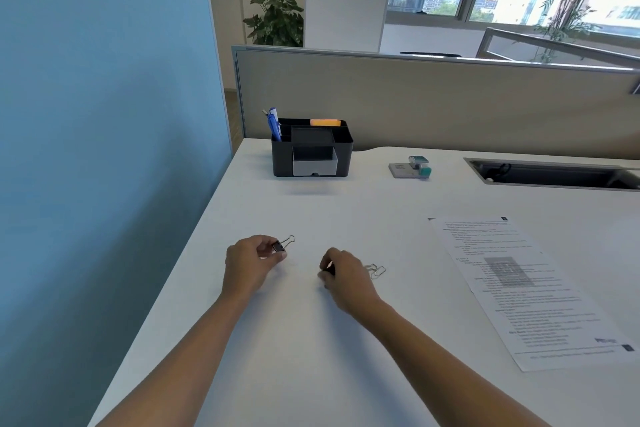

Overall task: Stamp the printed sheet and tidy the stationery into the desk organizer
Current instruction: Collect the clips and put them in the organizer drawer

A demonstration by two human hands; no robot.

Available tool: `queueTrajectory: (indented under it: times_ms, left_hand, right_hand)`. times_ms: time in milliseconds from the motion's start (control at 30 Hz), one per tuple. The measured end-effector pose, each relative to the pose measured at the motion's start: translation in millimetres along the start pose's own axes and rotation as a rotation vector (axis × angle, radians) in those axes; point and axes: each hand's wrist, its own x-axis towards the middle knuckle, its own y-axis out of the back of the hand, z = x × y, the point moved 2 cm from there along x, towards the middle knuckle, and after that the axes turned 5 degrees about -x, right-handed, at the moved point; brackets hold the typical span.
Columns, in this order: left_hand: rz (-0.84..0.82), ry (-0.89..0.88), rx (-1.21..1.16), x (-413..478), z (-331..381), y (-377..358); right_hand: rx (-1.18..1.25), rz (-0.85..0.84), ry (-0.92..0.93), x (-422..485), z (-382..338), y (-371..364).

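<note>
My left hand (254, 258) pinches a black binder clip (281, 245) with silver wire handles, just above the white desk (311, 340). My right hand (341, 270) is curled over a small dark object (329, 269), probably another clip, low on the desk. Two silver paper clips (376, 270) lie just right of that hand. The printed sheet (526, 288) lies flat at the right. The black desk organizer (311, 149) stands at the back, with blue pens (273, 123) and an orange pad (323, 122) in it. A teal and grey stamp (414, 166) rests right of the organizer.
A blue partition wall (104, 114) runs along the desk's left edge and a beige divider (450, 104) along the back. A recessed cable tray (554, 175) opens in the desk at the far right.
</note>
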Motion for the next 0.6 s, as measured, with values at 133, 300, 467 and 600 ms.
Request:
queueTrajectory:
  times_ms: [133,300,467,600]
  left_hand:
    - [-0.029,0.097,-0.199,-20.6,-1.6,-6.9]
    - [-0.037,0.094,-0.235,-30.0,-3.7,-11.8]
    - [-0.017,0.088,-0.271,-32.8,-7.5,-11.6]
    - [0.001,0.111,-0.354,-33.2,-11.0,-9.8]
  right_hand:
    - [0.404,0.076,-0.162,6.0,10.4,25.4]
    - [0.280,0.090,-0.229,11.1,36.8,48.2]
    - [-0.001,-0.077,-0.205,9.6,46.3,31.1]
    - [-0.189,-0.016,-0.096,12.5,44.6,22.9]
